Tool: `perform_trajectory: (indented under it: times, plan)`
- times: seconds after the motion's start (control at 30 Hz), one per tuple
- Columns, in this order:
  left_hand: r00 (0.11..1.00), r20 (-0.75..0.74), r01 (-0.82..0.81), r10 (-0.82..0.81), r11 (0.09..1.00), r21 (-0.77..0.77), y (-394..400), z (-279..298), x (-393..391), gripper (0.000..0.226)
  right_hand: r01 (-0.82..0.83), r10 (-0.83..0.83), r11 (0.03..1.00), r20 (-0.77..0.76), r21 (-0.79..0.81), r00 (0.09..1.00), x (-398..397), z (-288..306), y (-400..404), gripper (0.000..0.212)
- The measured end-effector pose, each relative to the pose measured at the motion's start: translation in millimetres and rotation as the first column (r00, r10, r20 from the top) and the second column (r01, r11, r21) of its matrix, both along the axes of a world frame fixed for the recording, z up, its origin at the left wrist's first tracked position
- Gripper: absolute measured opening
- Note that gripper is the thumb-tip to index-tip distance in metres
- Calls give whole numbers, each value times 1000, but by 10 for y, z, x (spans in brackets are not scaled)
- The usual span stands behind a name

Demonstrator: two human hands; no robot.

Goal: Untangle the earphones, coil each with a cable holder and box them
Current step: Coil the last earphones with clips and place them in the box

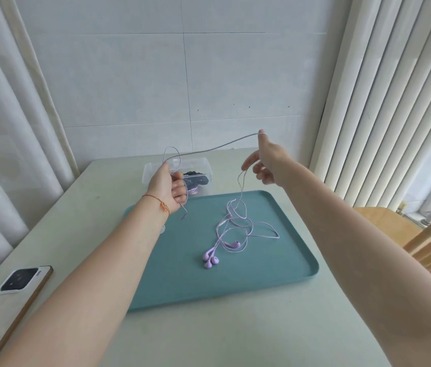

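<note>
Both hands are raised above the table [82,213] with a lilac earphone cable [217,148] stretched between them. The left hand [168,188] is curled around the cable, fingers folded toward the palm, with a small loop standing up above the thumb and a short end hanging below the fist. The right hand [267,160] has the cable hooked over the tip of its raised forefinger, and further down a strand is pinched between thumb and another finger; the other fingers are loosely bent. From that pinch the cable drops to the teal tray [283,260], where the rest lies in tangled loops with the earbuds [211,258] near the middle. Behind the left hand stands a clear plastic box [201,165] holding dark items. A phone [15,295] lies at the table's left edge.
</note>
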State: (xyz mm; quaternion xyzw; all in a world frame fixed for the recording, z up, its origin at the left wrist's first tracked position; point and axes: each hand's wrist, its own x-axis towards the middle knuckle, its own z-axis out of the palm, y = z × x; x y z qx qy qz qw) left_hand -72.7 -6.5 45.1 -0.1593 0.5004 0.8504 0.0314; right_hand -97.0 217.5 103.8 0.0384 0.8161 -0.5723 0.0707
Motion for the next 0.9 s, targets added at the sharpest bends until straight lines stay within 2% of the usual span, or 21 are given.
perform_trajectory:
  times: [0.07,0.13,0.17,0.2,0.27,0.33,0.4,0.53,0.57,0.67,0.77,0.83,0.9]
  plan:
    - [999,2,38,-38,999,-19,62,18,-2,48,-41,32,968,-41,-246,999,17,107,-13,84]
    - [997,-2,82,-82,996,-37,135,29,-8,49,-110,53,850,-124,-516,991,27,215,-39,81]
    - [995,-7,96,-96,994,-51,168,28,-11,50,-152,57,811,-182,-564,982,26,244,-60,80]
    - [994,-17,105,-106,992,-68,209,32,-9,51,-189,62,829,-248,-527,967,26,260,-80,79]
    - [992,-45,114,-119,989,-98,279,39,4,52,-219,109,931,-351,-293,930,48,255,-121,74]
    - [988,-73,125,-135,984,-125,332,42,9,53,-243,192,965,-367,-98,910,78,246,-138,71]
    - [984,-96,133,-153,973,-187,370,54,16,49,-244,217,969,-364,-29,906,117,245,-146,64]
    - [963,-158,139,-217,907,-398,483,110,66,16,-274,213,955,-371,-117,904,191,263,-197,31]
    - [954,-170,153,-248,887,-435,516,119,79,21,-296,225,943,-362,-153,905,199,278,-214,28]
    - [907,-187,220,-378,803,-554,607,132,110,33,-346,257,890,-299,-297,919,224,345,-252,36]
    - [887,-105,254,-450,664,-703,663,103,134,13,-331,218,856,-301,-398,928,254,405,-275,45]
    - [911,-35,226,-411,567,-792,644,8,96,7,-264,115,878,-359,-400,926,243,425,-272,47]
    - [939,-4,177,-344,492,-852,577,-107,62,11,-132,-14,950,-460,-283,888,219,432,-245,48]
